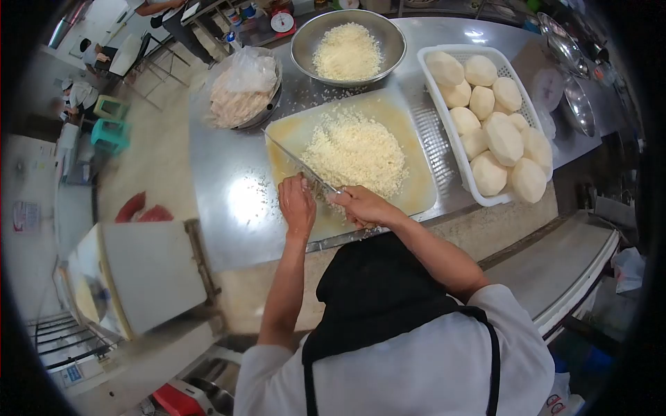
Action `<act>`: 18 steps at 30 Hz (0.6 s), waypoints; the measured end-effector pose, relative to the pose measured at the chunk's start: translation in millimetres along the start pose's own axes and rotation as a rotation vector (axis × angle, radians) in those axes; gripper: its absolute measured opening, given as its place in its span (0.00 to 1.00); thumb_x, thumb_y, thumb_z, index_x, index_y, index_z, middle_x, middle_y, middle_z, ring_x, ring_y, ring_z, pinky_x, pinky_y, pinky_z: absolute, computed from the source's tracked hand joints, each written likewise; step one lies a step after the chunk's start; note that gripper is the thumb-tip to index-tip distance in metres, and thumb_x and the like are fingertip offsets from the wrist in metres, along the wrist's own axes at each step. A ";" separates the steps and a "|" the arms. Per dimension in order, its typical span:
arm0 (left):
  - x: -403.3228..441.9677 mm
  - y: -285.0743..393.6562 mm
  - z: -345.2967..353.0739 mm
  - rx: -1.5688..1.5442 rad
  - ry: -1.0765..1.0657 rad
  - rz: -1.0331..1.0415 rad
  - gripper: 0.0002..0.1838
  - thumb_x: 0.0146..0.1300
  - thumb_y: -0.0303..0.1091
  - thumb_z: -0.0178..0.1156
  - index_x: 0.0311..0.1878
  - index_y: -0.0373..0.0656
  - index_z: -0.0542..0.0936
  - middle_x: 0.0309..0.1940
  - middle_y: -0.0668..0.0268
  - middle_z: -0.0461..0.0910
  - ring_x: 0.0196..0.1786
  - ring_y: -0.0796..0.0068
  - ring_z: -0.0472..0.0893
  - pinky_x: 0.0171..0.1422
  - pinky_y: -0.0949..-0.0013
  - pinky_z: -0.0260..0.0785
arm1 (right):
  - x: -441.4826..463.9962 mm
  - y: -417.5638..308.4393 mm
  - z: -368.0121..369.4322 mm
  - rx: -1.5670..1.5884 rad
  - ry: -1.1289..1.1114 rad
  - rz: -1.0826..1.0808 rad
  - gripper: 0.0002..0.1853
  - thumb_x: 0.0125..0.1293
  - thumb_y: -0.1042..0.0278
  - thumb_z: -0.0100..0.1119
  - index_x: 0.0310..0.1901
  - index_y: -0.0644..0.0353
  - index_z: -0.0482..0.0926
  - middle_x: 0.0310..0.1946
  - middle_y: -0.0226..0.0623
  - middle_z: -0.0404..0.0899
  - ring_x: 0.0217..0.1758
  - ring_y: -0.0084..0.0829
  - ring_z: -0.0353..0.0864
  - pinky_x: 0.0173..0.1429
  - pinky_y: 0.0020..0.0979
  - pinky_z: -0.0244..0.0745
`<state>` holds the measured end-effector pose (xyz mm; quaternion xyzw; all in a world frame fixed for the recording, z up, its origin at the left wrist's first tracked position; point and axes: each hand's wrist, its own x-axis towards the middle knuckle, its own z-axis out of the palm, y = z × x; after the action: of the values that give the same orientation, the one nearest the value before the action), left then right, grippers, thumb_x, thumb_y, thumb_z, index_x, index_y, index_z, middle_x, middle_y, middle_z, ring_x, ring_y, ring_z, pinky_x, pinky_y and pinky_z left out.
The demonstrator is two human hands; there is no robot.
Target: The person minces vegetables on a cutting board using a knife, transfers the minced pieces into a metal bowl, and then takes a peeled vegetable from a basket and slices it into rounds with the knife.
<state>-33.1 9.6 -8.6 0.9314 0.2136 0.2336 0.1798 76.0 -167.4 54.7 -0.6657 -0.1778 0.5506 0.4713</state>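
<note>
My right hand [364, 206] is wrapped round the handle of a knife [295, 159]. Its long blade slants up to the left, over the near left part of a pale yellow cutting board [422, 173]. Beside the blade, close to its handle end, is my left hand [297, 206], with the fingers bent and drawn together. Whether those fingers touch the blade or pinch something is hidden. A heap of finely chopped pale pieces [361, 152] covers the middle of the board, just beyond the knife. Small bits lie scattered round both hands.
Behind the board stands a metal bowl [300, 52] with more chopped pieces. Left of it, another bowl holds a pale pink mass [239, 104] under a plastic bag [251, 73]. A white basket [451, 149] of peeled tubers [503, 139] sits at right. Other people [82, 96] are far left.
</note>
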 end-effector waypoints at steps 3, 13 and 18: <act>-11.0 15.3 -14.2 0.051 0.001 0.074 0.24 0.62 0.27 0.61 0.63 0.35 0.77 0.52 0.52 0.77 0.54 0.48 0.75 0.57 0.51 0.68 | -1.7 -0.6 -2.8 0.002 0.019 0.023 0.26 0.77 0.43 0.55 0.39 0.65 0.76 0.20 0.37 0.75 0.17 0.28 0.76 0.21 0.34 0.71; 7.6 3.6 7.9 0.096 0.040 -0.036 0.12 0.60 0.24 0.60 0.47 0.38 0.78 0.41 0.54 0.75 0.46 0.48 0.75 0.50 0.49 0.68 | -18.3 -12.2 12.2 -0.002 0.006 0.005 0.25 0.79 0.46 0.54 0.42 0.66 0.78 0.19 0.35 0.74 0.16 0.26 0.75 0.21 0.32 0.70; 7.5 1.6 9.1 0.087 0.054 -0.010 0.09 0.58 0.24 0.61 0.43 0.39 0.78 0.36 0.55 0.73 0.43 0.49 0.74 0.48 0.49 0.67 | -26.3 -26.8 13.1 -0.015 -0.017 0.039 0.27 0.78 0.43 0.52 0.38 0.65 0.75 0.21 0.37 0.75 0.17 0.29 0.76 0.20 0.34 0.70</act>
<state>-21.9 9.8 -12.7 0.9305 0.2331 0.2484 0.1345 63.1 -168.3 92.3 -0.6678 -0.1729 0.5639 0.4540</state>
